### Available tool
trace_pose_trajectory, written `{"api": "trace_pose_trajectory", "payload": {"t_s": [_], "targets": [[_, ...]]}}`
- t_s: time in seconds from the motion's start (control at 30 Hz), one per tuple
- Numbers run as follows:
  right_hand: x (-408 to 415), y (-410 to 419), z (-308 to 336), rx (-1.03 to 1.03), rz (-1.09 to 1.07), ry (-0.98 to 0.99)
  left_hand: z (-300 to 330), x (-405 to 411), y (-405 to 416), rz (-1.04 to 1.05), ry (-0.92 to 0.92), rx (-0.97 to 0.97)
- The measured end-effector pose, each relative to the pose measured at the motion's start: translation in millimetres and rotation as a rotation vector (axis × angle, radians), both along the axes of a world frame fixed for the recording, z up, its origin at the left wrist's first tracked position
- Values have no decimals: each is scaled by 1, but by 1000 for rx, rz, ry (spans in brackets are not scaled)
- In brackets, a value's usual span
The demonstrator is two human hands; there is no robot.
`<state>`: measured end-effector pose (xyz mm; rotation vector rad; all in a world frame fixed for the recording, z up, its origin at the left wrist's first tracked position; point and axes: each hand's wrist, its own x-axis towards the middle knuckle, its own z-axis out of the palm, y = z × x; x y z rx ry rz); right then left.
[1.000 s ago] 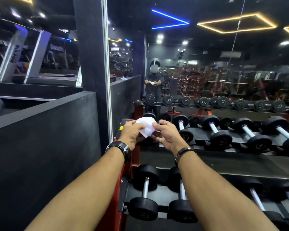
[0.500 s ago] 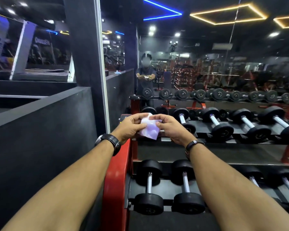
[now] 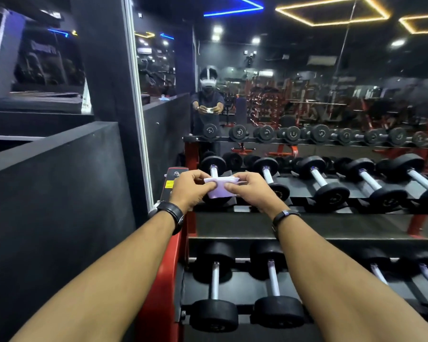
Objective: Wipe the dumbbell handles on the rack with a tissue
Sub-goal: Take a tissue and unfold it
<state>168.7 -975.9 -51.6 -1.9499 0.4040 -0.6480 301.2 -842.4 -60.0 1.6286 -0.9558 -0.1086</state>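
Observation:
A folded white tissue (image 3: 220, 188) is held between both hands above the left end of the red dumbbell rack (image 3: 166, 272). My left hand (image 3: 192, 190) pinches its left side and my right hand (image 3: 248, 191) pinches its right side. Just behind the tissue lies the leftmost upper-shelf dumbbell (image 3: 213, 166), its chrome handle partly hidden by the tissue. More black dumbbells with chrome handles (image 3: 318, 177) run to the right along the upper shelf. On the lower shelf, two dumbbells (image 3: 215, 280) lie between my forearms.
A dark partition wall (image 3: 59, 193) stands close on the left. A large mirror behind the rack reflects a person holding the tissue (image 3: 208, 102) and the gym beyond. The rack continues to the right edge.
The tissue has been folded flatter between my fingers and sits lower, closer to the leftmost upper dumbbell. The view has moved nearer to the rack.

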Motion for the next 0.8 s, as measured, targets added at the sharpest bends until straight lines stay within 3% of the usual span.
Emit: {"api": "trace_pose_trajectory", "payload": {"t_s": [0.17,0.37,0.57,0.8], "targets": [[29,-37,-2,330,124,-19,-4,16,-43,-132,290,1],[61,-84,4,337,19,-58,-4,36,-92,-118,373,48],[84,-119,-10,590,154,-20,-9,37,-136,-80,703,-217],[112,-131,-23,450,46,-63,-24,46,-156,2,652,6]]}}
